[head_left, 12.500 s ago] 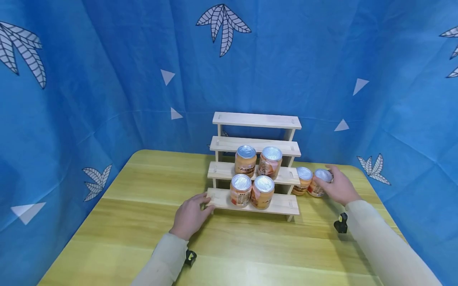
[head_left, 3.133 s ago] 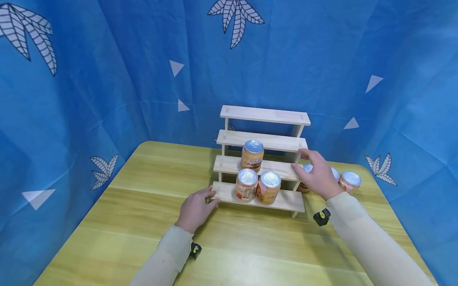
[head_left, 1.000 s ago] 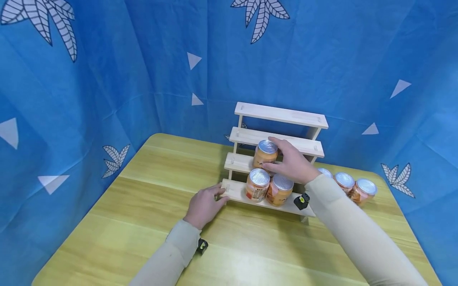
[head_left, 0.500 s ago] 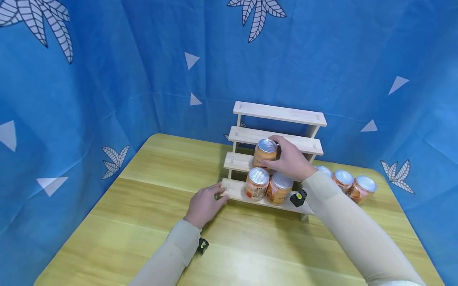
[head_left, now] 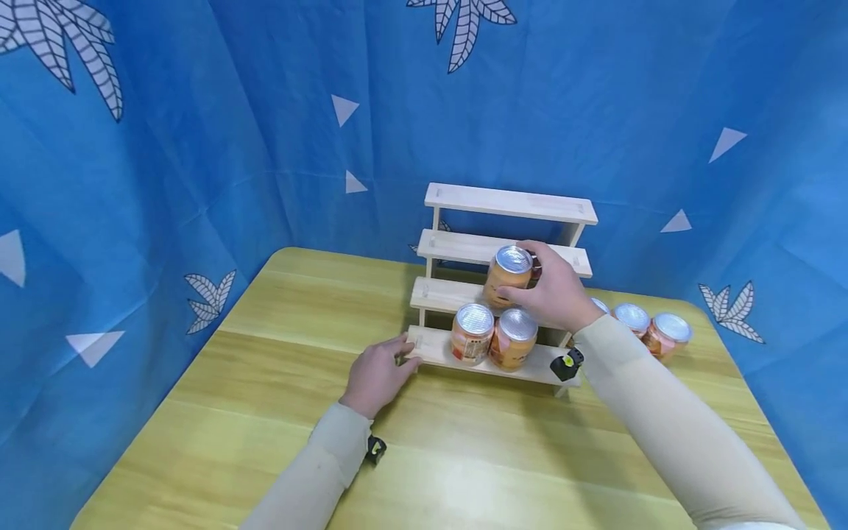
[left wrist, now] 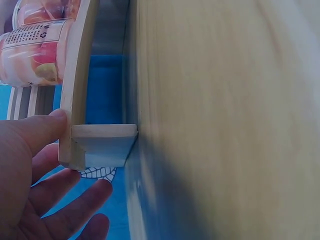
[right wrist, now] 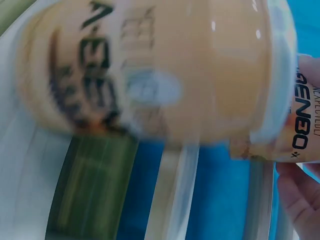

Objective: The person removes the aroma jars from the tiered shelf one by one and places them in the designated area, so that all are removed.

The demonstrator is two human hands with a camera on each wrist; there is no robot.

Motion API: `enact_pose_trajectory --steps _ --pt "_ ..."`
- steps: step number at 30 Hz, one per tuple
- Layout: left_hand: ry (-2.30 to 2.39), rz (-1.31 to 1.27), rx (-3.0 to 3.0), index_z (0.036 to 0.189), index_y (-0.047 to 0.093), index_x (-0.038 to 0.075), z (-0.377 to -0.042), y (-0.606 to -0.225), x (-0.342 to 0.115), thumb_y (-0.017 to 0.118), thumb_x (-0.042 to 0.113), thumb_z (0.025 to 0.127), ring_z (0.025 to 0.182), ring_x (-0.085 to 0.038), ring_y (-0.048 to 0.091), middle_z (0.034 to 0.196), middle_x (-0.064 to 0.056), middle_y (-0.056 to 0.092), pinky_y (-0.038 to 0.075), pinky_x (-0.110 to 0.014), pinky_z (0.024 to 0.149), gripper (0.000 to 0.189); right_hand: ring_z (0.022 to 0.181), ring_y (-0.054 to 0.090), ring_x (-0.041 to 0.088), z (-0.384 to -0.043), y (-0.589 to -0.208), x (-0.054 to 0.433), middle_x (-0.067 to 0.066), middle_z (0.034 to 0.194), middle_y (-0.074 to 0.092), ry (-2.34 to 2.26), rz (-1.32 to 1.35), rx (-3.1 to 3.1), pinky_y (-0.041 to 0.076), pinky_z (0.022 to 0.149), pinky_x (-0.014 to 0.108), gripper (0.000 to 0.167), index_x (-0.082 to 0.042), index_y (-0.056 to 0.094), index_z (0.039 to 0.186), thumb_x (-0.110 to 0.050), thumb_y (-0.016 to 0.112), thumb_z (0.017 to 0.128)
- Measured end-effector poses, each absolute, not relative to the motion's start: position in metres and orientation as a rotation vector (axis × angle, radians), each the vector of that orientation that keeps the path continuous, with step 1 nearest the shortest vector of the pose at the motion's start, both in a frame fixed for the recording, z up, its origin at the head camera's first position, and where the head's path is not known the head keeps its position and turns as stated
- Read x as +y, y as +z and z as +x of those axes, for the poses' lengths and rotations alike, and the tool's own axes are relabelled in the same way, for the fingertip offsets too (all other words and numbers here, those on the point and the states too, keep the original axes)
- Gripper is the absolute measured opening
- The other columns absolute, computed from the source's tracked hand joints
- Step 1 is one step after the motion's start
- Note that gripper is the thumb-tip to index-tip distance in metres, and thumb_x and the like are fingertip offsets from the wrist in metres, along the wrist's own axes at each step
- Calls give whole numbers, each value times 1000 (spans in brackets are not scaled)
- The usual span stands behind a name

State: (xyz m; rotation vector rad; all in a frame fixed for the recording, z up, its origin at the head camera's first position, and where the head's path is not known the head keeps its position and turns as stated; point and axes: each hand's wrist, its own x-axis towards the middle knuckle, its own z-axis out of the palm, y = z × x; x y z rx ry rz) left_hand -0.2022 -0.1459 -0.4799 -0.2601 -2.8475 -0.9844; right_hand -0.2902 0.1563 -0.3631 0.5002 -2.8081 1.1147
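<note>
My right hand (head_left: 556,293) grips an orange fruit can (head_left: 506,283) with a silver lid, at the second tier of a pale wooden step rack (head_left: 510,202). Whether the can's base touches that tier cannot be told. In the right wrist view fingers (right wrist: 297,195) curl round the held can (right wrist: 305,120); a nearer can (right wrist: 150,65) blurs across the foreground. My left hand (head_left: 379,374) holds the left end of the lowest tier. Its thumb lies on the board's edge in the left wrist view, other fingers behind. Two fruit cans (head_left: 472,335) (head_left: 513,338) stand on the lowest tier.
Several more cans (head_left: 668,335) stand on the yellow wooden table (head_left: 450,456) right of the rack, one partly hidden by my right arm. The upper two tiers rise behind the held can. A blue patterned curtain (head_left: 563,96) closes in the back and sides.
Over the last half second the gripped can shifted right along the second tier. Earlier, another can left that tier, and three cans stood right of the rack. My left hand stayed on the rack.
</note>
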Motion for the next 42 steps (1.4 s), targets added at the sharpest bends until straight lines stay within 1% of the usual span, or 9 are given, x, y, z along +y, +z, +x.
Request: enact_pose_trajectory --steps 2,4,7,9,14,22,27,33,42 --pt "-993 -250 -2854 119 74 13 -200 -481 -147 75 36 92 125 -32 60 139 -5 61 56 -45 94 36 111 60 34 -288 -366 162 15 135 55 1120 495 -2796 55 91 52 88 -6 38 149 -39 84 82" --pt "-1000 -235 -2863 120 74 13 -198 -482 -149 75 36 92 127 -32 59 139 -5 61 54 -47 97 36 112 60 35 -285 -369 167 16 135 54 1123 485 -2789 55 91 52 88 -5 39 149 -39 84 82" --pt "-1001 -223 -2873 119 74 14 -197 -482 -150 76 36 91 127 -32 59 139 -5 62 53 -47 98 36 113 60 35 -282 -372 174 17 135 55 1113 452 -2784 55 90 53 88 -5 39 149 -41 83 83" --pt "-997 -218 -2885 120 74 14 -196 -482 -151 76 37 91 128 -31 58 139 -4 61 51 -48 101 37 112 60 34 -280 -373 179 16 134 55 1097 425 -2779 55 89 52 88 -5 39 149 -43 83 83" --pt "-1009 -218 -2885 119 74 13 -198 -481 -151 76 36 91 128 -32 57 140 -4 61 52 -48 100 36 109 60 34 -276 -369 190 16 132 56 1064 381 -2757 55 87 52 87 -5 40 148 -44 83 82" --pt "-1013 -234 -2845 117 75 12 -199 -484 -148 75 37 91 122 -31 63 137 -5 63 57 -45 91 36 109 57 36 -271 -360 210 19 134 54 1037 328 -2744 52 88 53 89 -5 39 149 -47 82 83" --pt "-1008 -241 -2835 117 75 12 -200 -483 -145 75 37 91 122 -31 62 136 -6 63 55 -47 95 36 113 55 35 -267 -360 221 18 135 53 1056 287 -2736 50 91 51 91 -6 39 149 -50 81 82" --pt "-1013 -230 -2842 118 75 13 -201 -481 -143 76 37 91 125 -30 60 136 -5 63 52 -47 99 36 117 53 39 -259 -356 238 21 141 49 1048 221 -2751 49 92 55 97 -7 34 153 -52 81 82" --pt "-1016 -215 -2854 119 74 13 -202 -479 -141 76 37 91 126 -31 60 138 -4 62 52 -47 100 37 112 54 39 -250 -354 262 23 139 49 990 159 -2759 50 85 54 98 -6 34 154 -55 79 82"
